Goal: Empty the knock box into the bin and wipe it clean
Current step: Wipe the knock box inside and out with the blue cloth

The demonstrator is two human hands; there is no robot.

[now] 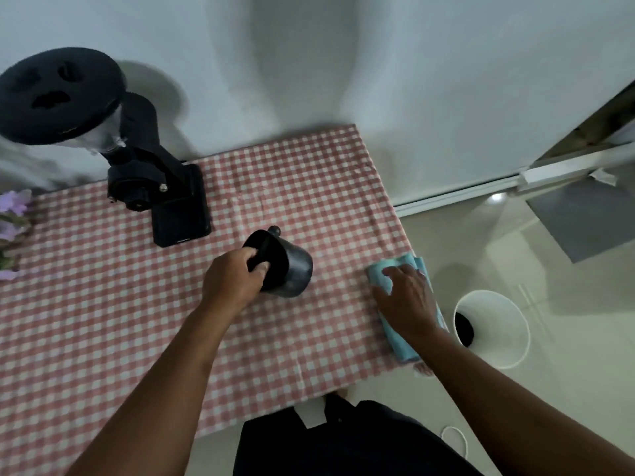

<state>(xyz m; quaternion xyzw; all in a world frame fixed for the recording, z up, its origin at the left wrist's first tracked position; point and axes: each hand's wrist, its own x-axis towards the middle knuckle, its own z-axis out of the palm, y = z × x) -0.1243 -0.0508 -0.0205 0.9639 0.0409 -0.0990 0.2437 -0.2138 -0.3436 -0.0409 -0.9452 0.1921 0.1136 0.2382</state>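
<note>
The knock box (292, 269), a dark round cup with a black bar across its mouth, is tilted over the checked tablecloth. My left hand (233, 280) grips its rim and bar. A folded light-blue cloth (398, 338) lies at the table's right edge. My right hand (409, 297) rests flat on the cloth, fingers spread. The white bin (494, 328) stands on the floor right of the table, with dark grounds (464, 328) inside it.
A black coffee grinder (151, 180) stands at the back left of the table (137, 304). Purple flowers (12, 228) sit at the far left edge. A white wall is behind; a pale tiled floor (549, 372) lies to the right.
</note>
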